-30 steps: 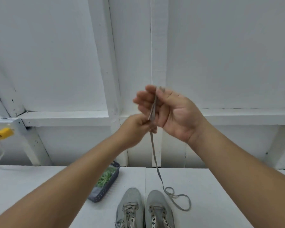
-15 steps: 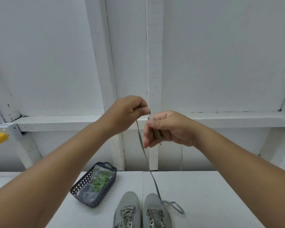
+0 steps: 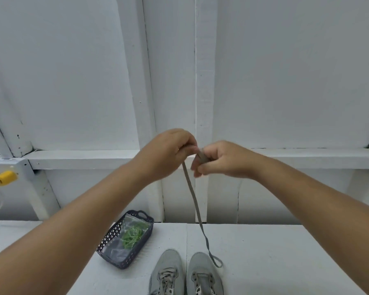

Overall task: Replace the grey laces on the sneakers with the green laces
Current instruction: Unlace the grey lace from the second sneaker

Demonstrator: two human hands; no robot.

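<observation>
Both hands are raised together above the tabletop (image 3: 264,252): the right hand (image 3: 224,159) grips a bundled grey lace (image 3: 193,194), and the left hand (image 3: 168,152) pinches it alongside. The lace's tail trails down beside the sneakers (image 3: 186,273), which the tabletop's near edge cuts off.

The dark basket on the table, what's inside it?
Inside the basket lies a clear plastic bag holding green laces. The left forearm covers the basket's near left corner, so anything there is hidden.

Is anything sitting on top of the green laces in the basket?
Yes. The green laces are sealed in a clear plastic bag inside the dark basket; nothing else covers them.
</observation>
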